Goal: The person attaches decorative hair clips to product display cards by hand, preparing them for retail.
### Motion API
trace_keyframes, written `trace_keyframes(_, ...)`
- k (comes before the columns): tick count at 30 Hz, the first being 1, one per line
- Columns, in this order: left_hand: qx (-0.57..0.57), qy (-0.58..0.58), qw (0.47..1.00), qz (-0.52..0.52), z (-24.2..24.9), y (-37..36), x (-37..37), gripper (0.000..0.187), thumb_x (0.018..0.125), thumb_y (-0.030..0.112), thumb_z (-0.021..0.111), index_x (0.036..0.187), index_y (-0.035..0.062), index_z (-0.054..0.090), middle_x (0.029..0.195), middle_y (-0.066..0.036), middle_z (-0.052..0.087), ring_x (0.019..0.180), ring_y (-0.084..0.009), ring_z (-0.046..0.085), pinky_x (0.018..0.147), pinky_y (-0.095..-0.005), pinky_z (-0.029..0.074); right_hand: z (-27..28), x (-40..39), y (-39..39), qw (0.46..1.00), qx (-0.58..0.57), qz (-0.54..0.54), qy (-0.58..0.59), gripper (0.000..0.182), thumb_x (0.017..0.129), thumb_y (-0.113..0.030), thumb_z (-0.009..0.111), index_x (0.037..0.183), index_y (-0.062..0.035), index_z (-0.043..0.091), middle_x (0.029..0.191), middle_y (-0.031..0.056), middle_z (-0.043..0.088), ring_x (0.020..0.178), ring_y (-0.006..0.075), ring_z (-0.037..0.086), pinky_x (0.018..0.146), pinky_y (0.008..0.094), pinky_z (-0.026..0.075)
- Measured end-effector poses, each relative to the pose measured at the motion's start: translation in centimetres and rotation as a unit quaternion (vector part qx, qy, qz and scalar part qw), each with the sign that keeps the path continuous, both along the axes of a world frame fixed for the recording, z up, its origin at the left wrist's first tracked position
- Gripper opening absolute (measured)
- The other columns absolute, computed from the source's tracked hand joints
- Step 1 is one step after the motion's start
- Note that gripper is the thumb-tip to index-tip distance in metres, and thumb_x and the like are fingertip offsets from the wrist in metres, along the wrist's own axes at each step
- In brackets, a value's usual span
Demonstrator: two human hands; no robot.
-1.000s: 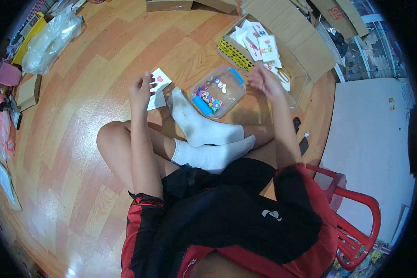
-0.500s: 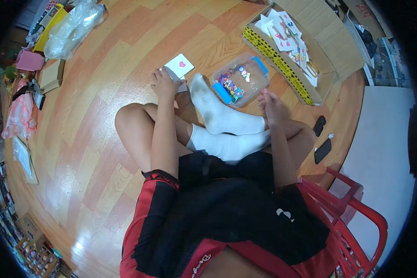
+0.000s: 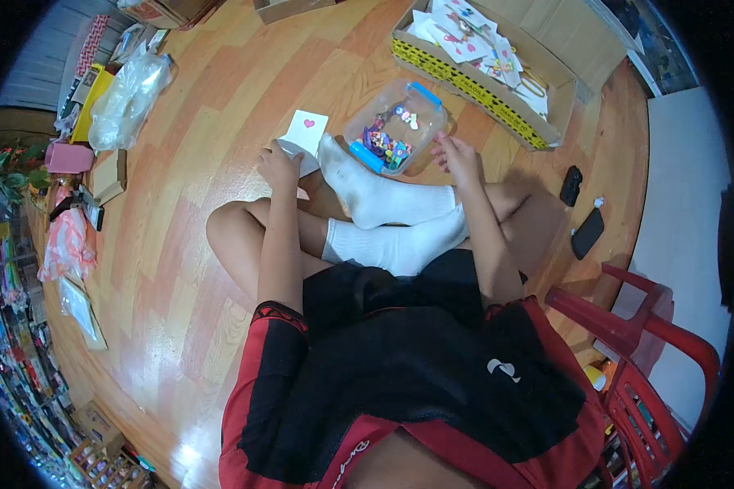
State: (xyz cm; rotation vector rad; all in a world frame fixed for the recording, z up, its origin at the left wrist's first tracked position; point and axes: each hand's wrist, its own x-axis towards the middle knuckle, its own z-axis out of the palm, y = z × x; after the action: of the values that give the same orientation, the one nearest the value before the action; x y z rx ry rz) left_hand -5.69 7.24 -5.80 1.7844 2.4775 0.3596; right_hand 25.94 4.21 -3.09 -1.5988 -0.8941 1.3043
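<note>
My left hand (image 3: 279,168) is closed on the edge of a white card (image 3: 300,150) beside my socked foot. Part of that card is hidden behind the fingers. Touching it on the floor is another white card with a pink heart (image 3: 309,124). My right hand (image 3: 460,160) has its fingers drawn together at the right side of a clear plastic box (image 3: 429,138) with blue clips. Whatever is between those fingertips, if anything, is too small to make out. Small colourful charms (image 3: 383,145) lie inside the box.
A cardboard box (image 3: 473,88) with yellow-black tape holds several printed papers and scissors. Right of my knee lie a black phone (image 3: 587,234) and a small black object (image 3: 572,186). A red plastic chair (image 3: 628,326) stands at my right. Plastic bags (image 3: 130,102) lie at far left.
The head view has shifted, showing more of the left shelves and chair. My left hand stays on the card, and my right hand remains beside the plastic box with little visible movement.
</note>
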Motion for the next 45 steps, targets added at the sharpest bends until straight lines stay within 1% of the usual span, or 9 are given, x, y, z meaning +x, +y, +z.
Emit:
trace_keyframes(9, -0.040, 0.006, 0.998, -0.039, 0.3, -0.4, 0.4, 0.050, 0.054, 0.031, 0.072, 0.092, 0.0049, 0.055, 0.089, -0.016, 0.050, 0.087, -0.0319, 0.048, 0.071, -0.0383, 0.041, -0.1, 0.0, 0.0, 1.000, 0.008, -0.005, -0.015, 0.037, 0.081, -0.036, 0.048, 0.084, -0.0006, 0.057, 0.066, 0.0041, 0.056, 0.052, 0.0081, 0.051, 0.044, 0.0189, 0.038)
trace_keyframes(15, 0.014, -0.081, 0.996, -0.016, -0.3, 0.6, 0.5, 0.042, 0.057, 0.033, 0.070, 0.085, 0.0046, 0.057, 0.094, -0.017, 0.048, 0.090, -0.0325, 0.046, 0.072, -0.0390, 0.040, 5.1, -2.4, -1.0, 0.914, 0.130, -0.043, -0.382, 0.025, 0.077, -0.030, 0.053, 0.078, -0.0055, 0.058, 0.065, 0.0086, 0.057, 0.056, 0.0189, 0.055, 0.051, 0.0267, 0.042)
trace_keyframes(21, 0.043, -0.239, 0.970, 0.001, -0.4, 1.6, -0.4, 0.033, 0.063, 0.031, 0.066, 0.077, 0.0022, 0.057, 0.078, -0.016, 0.056, 0.080, -0.0290, 0.052, 0.071, -0.0364, 0.042, 5.8, -5.3, 1.8, 0.805, 0.280, 0.163, -0.496, 0.014, 0.069, -0.021, 0.059, 0.071, -0.0068, 0.060, 0.070, 0.0084, 0.059, 0.068, 0.0237, 0.057, 0.057, 0.0332, 0.044)
trace_keyframes(26, -0.018, -0.245, 0.968, 0.042, 1.6, 1.1, 0.0, 0.030, 0.065, 0.030, 0.063, 0.077, 0.0026, 0.057, 0.074, -0.016, 0.059, 0.073, -0.0290, 0.057, 0.064, -0.0366, 0.044, 4.6, -6.7, 4.5, 0.690, 0.052, 0.415, -0.591, 0.019, 0.059, -0.014, 0.065, 0.076, -0.0068, 0.062, 0.078, 0.0137, 0.059, 0.070, 0.0264, 0.057, 0.060, 0.0353, 0.043)
trace_keyframes(30, -0.052, -0.222, 0.974, 0.016, 1.5, 1.4, -0.6, 0.027, 0.067, 0.028, 0.061, 0.082, 0.0050, 0.058, 0.077, -0.015, 0.060, 0.074, -0.0295, 0.058, 0.064, -0.0367, 0.045, 3.6, -6.6, 5.0, 0.655, 0.104, 0.428, -0.614, 0.022, 0.056, -0.016, 0.067, 0.072, -0.0038, 0.059, 0.075, 0.0156, 0.058, 0.065, 0.0280, 0.057, 0.060, 0.0346, 0.044)
trace_keyframes(33, -0.025, -0.241, 0.970, 0.027, 1.9, 1.7, -0.7, 0.030, 0.067, 0.026, 0.061, 0.083, 0.0013, 0.058, 0.078, -0.019, 0.059, 0.074, -0.0287, 0.058, 0.066, -0.0351, 0.044, 3.3, -5.8, 5.5, 0.694, 0.069, 0.458, -0.551, 0.018, 0.062, -0.012, 0.064, 0.073, -0.0015, 0.055, 0.068, 0.0145, 0.058, 0.063, 0.0244, 0.058, 0.057, 0.0322, 0.043)
trace_keyframes(35, 0.015, -0.292, 0.956, 0.029, 3.2, 1.9, -0.9, 0.028, 0.069, 0.024, 0.059, 0.086, 0.0014, 0.057, 0.077, -0.019, 0.059, 0.071, -0.0273, 0.059, 0.063, -0.0337, 0.045, 2.6, -5.2, 5.9, 0.900, 0.105, 0.350, -0.236, 0.018, 0.065, -0.012, 0.065, 0.074, -0.0022, 0.053, 0.067, 0.0067, 0.056, 0.056, 0.0150, 0.054, 0.052, 0.0249, 0.042)
trace_keyframes(38, 0.064, -0.455, 0.888, 0.018, 3.5, 2.2, -0.9, 0.020, 0.074, 0.017, 0.055, 0.089, 0.0030, 0.056, 0.074, -0.017, 0.059, 0.063, -0.0237, 0.060, 0.054, -0.0306, 0.046, 5.6, -5.8, 6.0, 0.974, 0.086, 0.208, -0.035, 0.016, 0.072, -0.013, 0.061, 0.081, -0.0024, 0.053, 0.069, 0.0005, 0.052, 0.058, 0.0075, 0.049, 0.052, 0.0201, 0.040)
trace_keyframes(45, 0.074, -0.667, 0.735, -0.099, 6.4, 1.2, 1.5, 0.035, 0.078, 0.001, 0.046, 0.112, 0.0071, 0.039, 0.067, -0.012, 0.057, 0.052, -0.0167, 0.058, 0.041, -0.0244, 0.046, 10.4, -11.7, 4.9, 0.965, 0.164, 0.204, 0.019, 0.017, 0.078, -0.017, 0.054, 0.086, -0.0021, 0.051, 0.072, 0.0022, 0.054, 0.066, 0.0076, 0.051, 0.056, 0.0201, 0.042)
